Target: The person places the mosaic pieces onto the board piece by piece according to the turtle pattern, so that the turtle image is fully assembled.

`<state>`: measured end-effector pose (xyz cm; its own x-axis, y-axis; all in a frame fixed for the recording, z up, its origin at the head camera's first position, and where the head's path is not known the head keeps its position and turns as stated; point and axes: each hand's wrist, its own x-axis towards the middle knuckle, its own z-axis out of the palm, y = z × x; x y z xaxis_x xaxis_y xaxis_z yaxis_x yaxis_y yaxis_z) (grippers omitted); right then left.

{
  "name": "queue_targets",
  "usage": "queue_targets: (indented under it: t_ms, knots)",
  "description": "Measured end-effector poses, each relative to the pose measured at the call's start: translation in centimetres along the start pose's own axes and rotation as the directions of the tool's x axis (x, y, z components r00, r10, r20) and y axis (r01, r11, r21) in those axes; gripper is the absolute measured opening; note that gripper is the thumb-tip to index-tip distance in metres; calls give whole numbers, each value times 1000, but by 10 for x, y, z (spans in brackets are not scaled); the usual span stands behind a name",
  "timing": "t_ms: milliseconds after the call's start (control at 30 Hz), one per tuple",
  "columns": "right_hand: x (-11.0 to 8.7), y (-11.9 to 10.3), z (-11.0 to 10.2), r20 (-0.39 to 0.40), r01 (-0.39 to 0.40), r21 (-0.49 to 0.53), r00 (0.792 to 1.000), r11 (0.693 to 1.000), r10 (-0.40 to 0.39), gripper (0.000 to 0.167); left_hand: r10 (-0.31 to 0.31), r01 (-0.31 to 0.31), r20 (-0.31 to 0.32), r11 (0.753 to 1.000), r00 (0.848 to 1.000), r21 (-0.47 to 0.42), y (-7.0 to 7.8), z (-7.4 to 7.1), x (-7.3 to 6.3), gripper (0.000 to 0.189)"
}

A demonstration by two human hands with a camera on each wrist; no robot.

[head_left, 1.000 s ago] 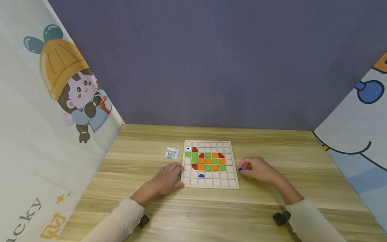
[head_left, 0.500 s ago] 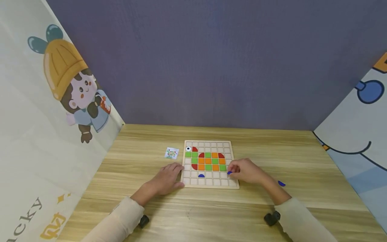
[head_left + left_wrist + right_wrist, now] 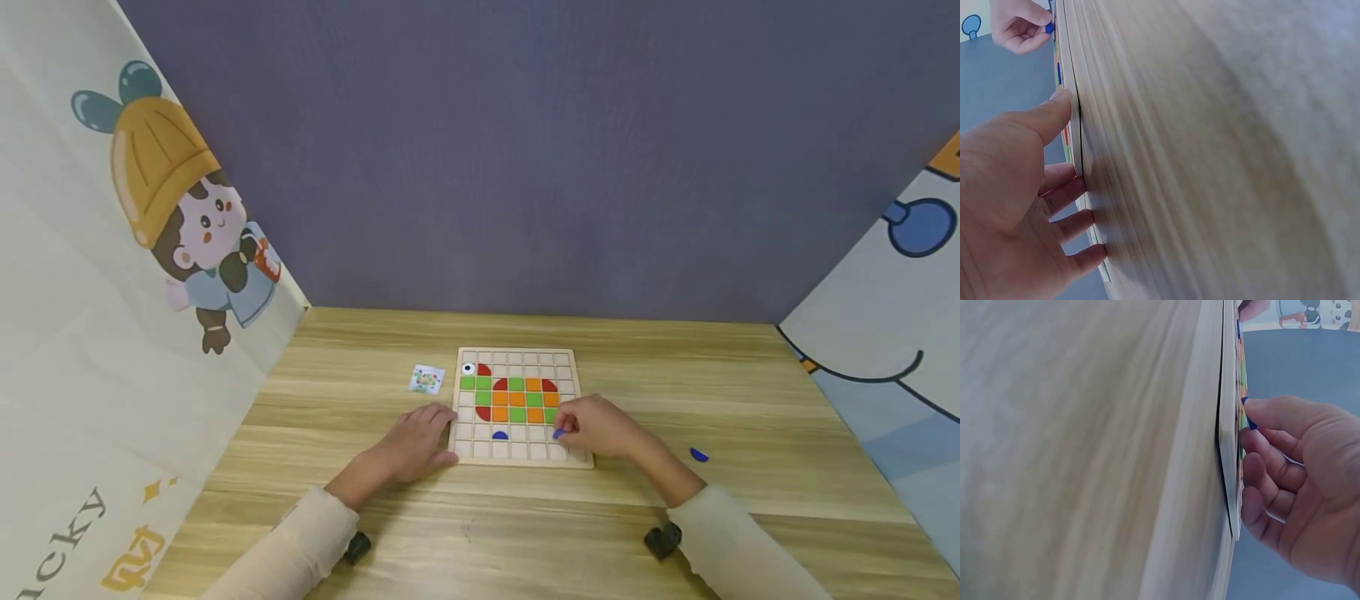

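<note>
A square wooden grid board (image 3: 522,459) lies on the table, with green, orange and red tiles forming a turtle-like figure and a round eye tile (image 3: 468,368) at its upper left. One blue half-round tile (image 3: 500,435) sits in a cell below the figure. My right hand (image 3: 598,427) pinches another blue half-round tile (image 3: 1249,414) between thumb and fingers, low over the board's right side, just under the green corner tile. My left hand (image 3: 411,443) rests at the board's left edge, fingers extended and thumb touching the rim, as the left wrist view also shows.
A small printed picture card (image 3: 427,379) lies left of the board. A loose blue half-round tile (image 3: 699,455) is on the wooden table (image 3: 495,533) to the right, beyond my right forearm. A dark panel (image 3: 525,167) rises behind the table.
My right hand has moved left from beside the board to over its right columns, carrying the blue tile. The loose blue tile on the table has come into sight. My left hand stays put.
</note>
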<state>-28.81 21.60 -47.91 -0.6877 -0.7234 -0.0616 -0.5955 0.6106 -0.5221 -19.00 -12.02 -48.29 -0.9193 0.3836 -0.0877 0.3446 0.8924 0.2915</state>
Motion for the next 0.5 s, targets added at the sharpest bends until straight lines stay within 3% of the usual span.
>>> queue_targets:
  t_ms: [500]
  knots:
    - [5, -6, 3, -4, 36, -10, 999, 999, -36, 8, -4, 4, 5, 1000, 1000, 3, -2, 2, 2, 65]
